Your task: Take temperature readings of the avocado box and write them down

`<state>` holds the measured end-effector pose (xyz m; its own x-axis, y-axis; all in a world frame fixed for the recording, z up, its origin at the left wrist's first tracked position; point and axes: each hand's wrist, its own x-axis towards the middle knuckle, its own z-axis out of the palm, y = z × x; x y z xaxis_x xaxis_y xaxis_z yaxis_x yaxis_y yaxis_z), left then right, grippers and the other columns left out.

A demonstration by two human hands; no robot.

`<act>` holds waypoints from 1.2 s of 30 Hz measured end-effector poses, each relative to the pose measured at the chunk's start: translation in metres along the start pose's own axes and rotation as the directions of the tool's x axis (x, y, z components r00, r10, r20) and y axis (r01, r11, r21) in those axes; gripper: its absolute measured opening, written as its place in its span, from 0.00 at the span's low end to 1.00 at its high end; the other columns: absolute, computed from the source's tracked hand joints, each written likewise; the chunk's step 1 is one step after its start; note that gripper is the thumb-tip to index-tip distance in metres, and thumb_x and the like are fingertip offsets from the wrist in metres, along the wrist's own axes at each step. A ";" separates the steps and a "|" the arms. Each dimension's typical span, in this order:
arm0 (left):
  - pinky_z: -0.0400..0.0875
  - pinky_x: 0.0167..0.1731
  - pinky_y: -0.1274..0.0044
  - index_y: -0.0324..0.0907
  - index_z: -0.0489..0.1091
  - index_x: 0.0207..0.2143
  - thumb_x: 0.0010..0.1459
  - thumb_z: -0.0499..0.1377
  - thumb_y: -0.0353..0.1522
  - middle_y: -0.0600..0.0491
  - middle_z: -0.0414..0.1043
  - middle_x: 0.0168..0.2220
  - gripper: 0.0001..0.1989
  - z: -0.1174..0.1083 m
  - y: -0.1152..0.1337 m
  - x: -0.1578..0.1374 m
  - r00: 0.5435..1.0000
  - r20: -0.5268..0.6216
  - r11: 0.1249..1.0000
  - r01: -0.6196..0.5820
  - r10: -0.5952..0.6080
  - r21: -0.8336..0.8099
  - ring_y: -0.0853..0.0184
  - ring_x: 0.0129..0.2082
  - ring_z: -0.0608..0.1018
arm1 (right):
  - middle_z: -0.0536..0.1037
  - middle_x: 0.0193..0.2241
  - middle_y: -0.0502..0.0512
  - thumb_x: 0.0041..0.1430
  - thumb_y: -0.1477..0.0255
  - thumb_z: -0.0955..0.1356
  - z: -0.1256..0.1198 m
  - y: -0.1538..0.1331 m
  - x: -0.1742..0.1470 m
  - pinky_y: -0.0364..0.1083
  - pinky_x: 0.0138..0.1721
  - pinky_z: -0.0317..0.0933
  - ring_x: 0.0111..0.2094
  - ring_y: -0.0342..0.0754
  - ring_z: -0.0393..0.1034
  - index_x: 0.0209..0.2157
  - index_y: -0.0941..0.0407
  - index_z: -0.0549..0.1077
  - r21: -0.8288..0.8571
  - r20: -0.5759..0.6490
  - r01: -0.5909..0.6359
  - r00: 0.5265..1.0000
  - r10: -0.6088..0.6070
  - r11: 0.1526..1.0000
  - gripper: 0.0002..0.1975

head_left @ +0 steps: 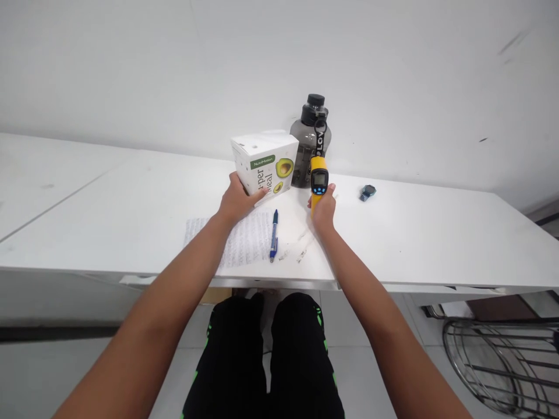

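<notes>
while the left hand [238, 199] clasps the white carton [264, 164] low on its side, just left of the dark bottle [308, 139], and the right hand [324, 209] grips the yellow meter [319, 183] by its handle, a steady hold serves best, the small screen [319, 179] left uncovered.

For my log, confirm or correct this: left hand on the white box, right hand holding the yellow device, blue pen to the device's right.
One slip: the head view shows the blue pen left of the yellow device. The rest stands.
</notes>
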<state>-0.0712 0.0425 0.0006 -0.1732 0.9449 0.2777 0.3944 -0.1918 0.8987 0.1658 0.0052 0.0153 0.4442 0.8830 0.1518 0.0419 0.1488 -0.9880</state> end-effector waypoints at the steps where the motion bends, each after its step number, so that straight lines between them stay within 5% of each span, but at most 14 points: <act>1: 0.72 0.58 0.44 0.50 0.60 0.52 0.42 0.77 0.46 0.40 0.75 0.56 0.40 0.000 -0.001 0.000 1.000 -0.002 1.000 -0.013 0.013 -0.019 0.38 0.60 0.77 | 0.71 0.19 0.51 0.67 0.33 0.46 -0.001 0.000 0.001 0.48 0.31 0.66 0.24 0.49 0.70 0.24 0.50 0.65 0.002 0.003 -0.003 1.000 0.003 1.000 0.40; 27: 0.71 0.62 0.45 0.49 0.62 0.55 0.43 0.78 0.43 0.42 0.74 0.56 0.40 0.001 -0.002 0.001 1.000 0.017 0.998 -0.019 0.020 -0.056 0.39 0.63 0.75 | 0.68 0.23 0.47 0.73 0.42 0.51 0.002 0.000 0.009 0.44 0.26 0.65 0.23 0.45 0.68 0.33 0.49 0.63 0.076 -0.002 -0.012 1.000 0.012 0.997 0.29; 36: 0.70 0.62 0.45 0.49 0.62 0.55 0.44 0.78 0.43 0.43 0.75 0.55 0.40 0.002 -0.006 0.003 0.999 0.016 0.996 -0.030 0.032 -0.083 0.40 0.63 0.75 | 0.71 0.27 0.45 0.74 0.47 0.53 0.001 0.002 0.008 0.43 0.26 0.66 0.24 0.45 0.71 0.47 0.48 0.63 0.106 -0.085 -0.016 0.996 0.025 0.994 0.21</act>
<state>-0.0720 0.0470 -0.0045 -0.1460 0.9425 0.3006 0.3236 -0.2417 0.9148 0.1688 0.0130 0.0147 0.5198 0.8453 0.1238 -0.0602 0.1808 -0.9817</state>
